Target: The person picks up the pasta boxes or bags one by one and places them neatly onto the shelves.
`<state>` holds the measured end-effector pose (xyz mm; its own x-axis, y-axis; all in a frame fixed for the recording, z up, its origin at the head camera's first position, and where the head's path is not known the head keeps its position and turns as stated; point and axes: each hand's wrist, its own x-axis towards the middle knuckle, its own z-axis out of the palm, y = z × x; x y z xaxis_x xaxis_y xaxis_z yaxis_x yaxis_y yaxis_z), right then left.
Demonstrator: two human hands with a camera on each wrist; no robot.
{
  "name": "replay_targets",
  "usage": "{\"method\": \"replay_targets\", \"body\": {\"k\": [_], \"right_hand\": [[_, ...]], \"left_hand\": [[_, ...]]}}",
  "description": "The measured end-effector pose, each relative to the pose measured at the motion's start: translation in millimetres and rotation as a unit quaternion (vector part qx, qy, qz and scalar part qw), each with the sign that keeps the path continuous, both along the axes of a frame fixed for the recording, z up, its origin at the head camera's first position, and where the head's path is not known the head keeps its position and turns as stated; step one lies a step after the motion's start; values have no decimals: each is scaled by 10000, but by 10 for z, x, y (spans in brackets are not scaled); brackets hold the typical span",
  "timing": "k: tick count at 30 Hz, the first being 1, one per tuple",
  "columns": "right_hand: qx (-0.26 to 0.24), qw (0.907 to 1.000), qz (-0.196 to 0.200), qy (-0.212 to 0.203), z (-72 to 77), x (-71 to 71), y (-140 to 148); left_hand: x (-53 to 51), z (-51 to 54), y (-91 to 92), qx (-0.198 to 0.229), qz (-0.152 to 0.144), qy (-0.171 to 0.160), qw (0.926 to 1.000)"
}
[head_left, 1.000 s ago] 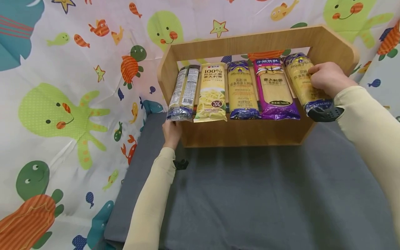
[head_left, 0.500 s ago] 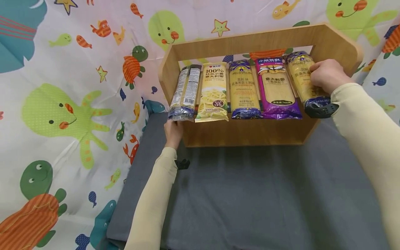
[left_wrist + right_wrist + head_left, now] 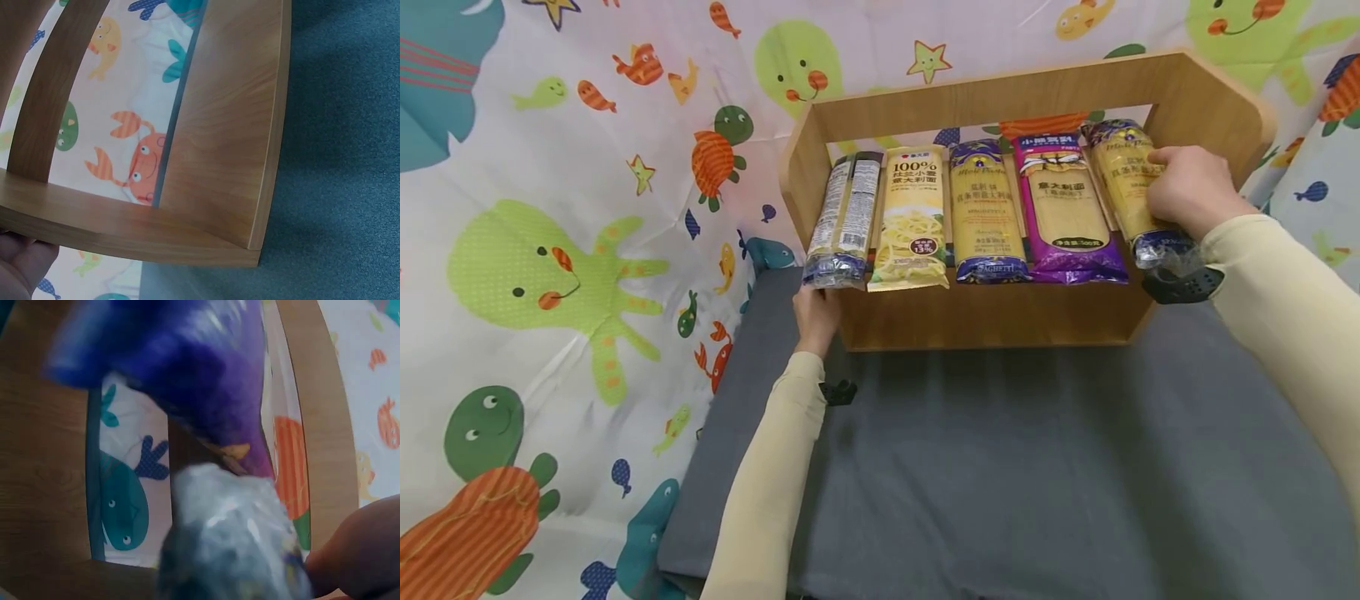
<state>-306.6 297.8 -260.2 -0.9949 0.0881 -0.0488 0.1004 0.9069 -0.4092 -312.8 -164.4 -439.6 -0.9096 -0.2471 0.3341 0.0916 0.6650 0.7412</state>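
Note:
In the head view my right hand (image 3: 1197, 187) grips the right edge of a yellow spaghetti bag (image 3: 1126, 171) with blue ends, rightmost in a row on a wooden shelf (image 3: 1000, 321). The bag leans, its lower end toward the right. In the right wrist view its clear crinkled end (image 3: 231, 537) shows beside the hand (image 3: 362, 550). My left hand (image 3: 816, 321) holds the shelf's left side panel, below the leftmost pasta bag (image 3: 846, 212); the left wrist view shows part of that hand (image 3: 28, 265) against the panel (image 3: 125, 234), other fingers hidden.
Between the end bags lie a pale yellow noodle bag (image 3: 912, 221), another blue-ended spaghetti bag (image 3: 987, 212) and a purple pasta bag (image 3: 1067, 208). The shelf stands on a grey cloth surface (image 3: 985, 467), near a sea-animal curtain (image 3: 572, 333) at the back and left.
The right hand has shifted slightly, and the lower end of its spaghetti bag has risen a little with more clear wrapper showing. The left hand stays at the side panel.

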Motion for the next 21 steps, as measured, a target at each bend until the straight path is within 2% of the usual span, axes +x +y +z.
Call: {"method": "replay_targets", "body": {"k": [3, 5, 9, 12, 16, 21], "right_hand": [[92, 9994, 178, 281, -15, 129, -11], [40, 9979, 258, 597, -36, 264, -22], [-159, 9947, 189, 1002, -93, 603, -32], [-176, 9916, 112, 1278, -192, 861, -14], [-110, 9870, 50, 1603, -440, 1192, 38], [-15, 9866, -53, 1629, -798, 1491, 102]], "left_hand": [[-19, -11, -11, 22, 15, 64, 10000], [-27, -15, -28, 52, 9, 85, 10000], [-37, -33, -89, 35, -34, -3, 10000], [-11, -65, -158, -24, -125, -170, 9998], [148, -135, -267, -53, -384, -432, 9983], [459, -228, -396, -398, -679, -801, 9937]]}}
